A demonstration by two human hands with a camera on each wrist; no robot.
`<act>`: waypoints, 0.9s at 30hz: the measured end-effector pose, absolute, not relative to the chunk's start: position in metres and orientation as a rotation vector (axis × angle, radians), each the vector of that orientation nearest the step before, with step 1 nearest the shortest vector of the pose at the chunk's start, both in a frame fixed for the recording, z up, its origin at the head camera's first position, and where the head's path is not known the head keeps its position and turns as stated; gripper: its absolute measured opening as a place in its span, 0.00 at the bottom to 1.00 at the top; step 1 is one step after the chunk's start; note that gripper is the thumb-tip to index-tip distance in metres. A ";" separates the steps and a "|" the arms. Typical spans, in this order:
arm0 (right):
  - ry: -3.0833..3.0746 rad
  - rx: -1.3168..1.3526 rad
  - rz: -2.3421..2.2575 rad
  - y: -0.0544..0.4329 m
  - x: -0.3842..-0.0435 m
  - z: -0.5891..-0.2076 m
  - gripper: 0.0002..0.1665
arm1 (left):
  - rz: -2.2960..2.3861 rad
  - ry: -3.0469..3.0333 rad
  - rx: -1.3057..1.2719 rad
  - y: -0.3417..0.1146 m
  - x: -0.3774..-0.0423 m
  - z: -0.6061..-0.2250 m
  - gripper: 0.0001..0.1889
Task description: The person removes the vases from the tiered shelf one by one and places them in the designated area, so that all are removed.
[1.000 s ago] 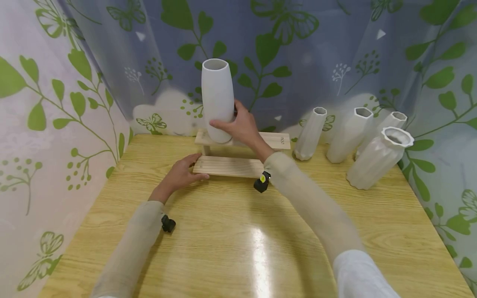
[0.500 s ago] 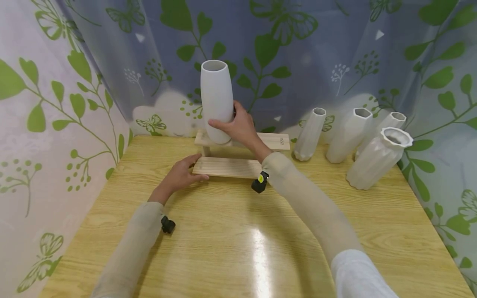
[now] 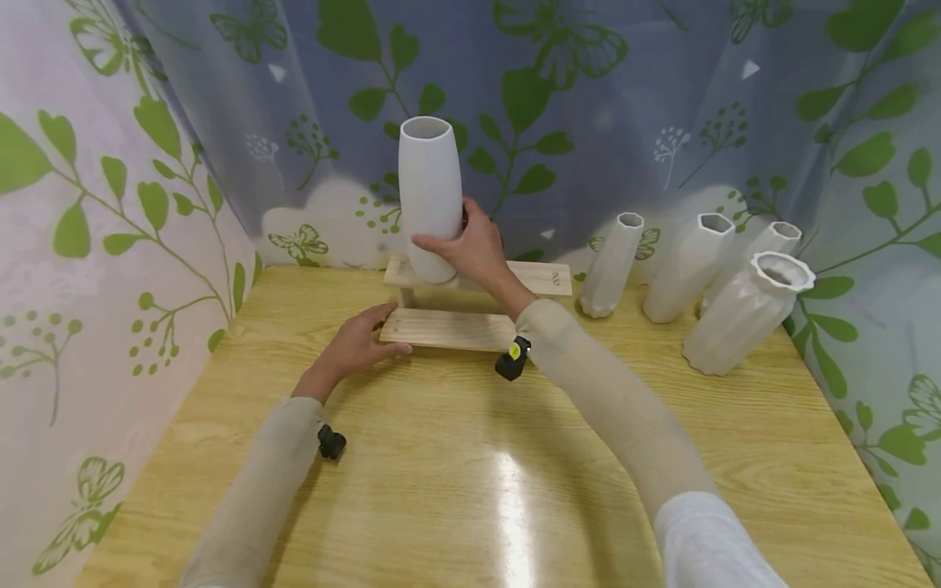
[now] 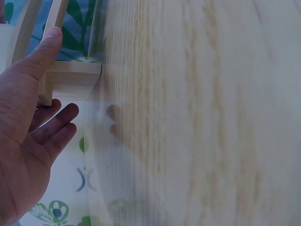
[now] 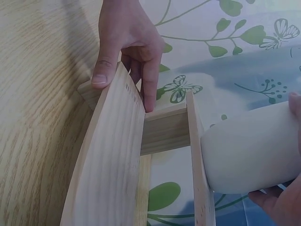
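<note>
A tall, smooth white vase [image 3: 430,192] stands upright on the upper board of a two-step wooden stand [image 3: 444,328], toward its left end. My right hand [image 3: 478,251] grips the vase low on its body, thumb across the front and fingers round the far side. In the right wrist view the vase's base [image 5: 214,165] meets the upper board. My left hand [image 3: 353,343] holds the left end of the lower board, thumb at the front edge and fingers behind. The left wrist view shows the thumb [image 4: 44,52] against the wood.
Several white vases stand on the table to the right: a slim one [image 3: 612,265], a faceted one [image 3: 691,265], and a ribbed one with a wavy rim [image 3: 750,314] partly hiding another [image 3: 779,233]. A leaf-patterned curtain [image 3: 588,106] hangs close behind. The wooden table [image 3: 441,474] stretches in front.
</note>
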State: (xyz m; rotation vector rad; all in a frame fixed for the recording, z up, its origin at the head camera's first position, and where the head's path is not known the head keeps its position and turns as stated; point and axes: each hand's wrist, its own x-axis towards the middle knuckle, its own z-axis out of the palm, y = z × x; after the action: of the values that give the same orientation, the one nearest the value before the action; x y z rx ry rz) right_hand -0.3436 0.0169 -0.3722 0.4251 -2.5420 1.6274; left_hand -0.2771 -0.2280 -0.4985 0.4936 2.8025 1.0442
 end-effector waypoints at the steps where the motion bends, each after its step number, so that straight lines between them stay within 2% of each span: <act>1: -2.537 0.420 1.628 0.017 -0.343 -0.372 0.55 | 1.044 2.802 0.497 -0.228 -0.278 -0.498 0.52; 27: -2.516 0.354 1.581 0.059 -0.326 -0.353 0.55 | 1.029 2.787 0.501 -0.228 -0.277 -0.497 0.52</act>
State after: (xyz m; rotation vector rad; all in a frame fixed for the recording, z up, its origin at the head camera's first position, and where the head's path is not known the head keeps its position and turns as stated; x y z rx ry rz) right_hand -0.3262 0.0593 -0.3528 0.3541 -2.5163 1.5815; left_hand -0.2769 -0.2283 -0.4969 0.5007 2.7869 1.0286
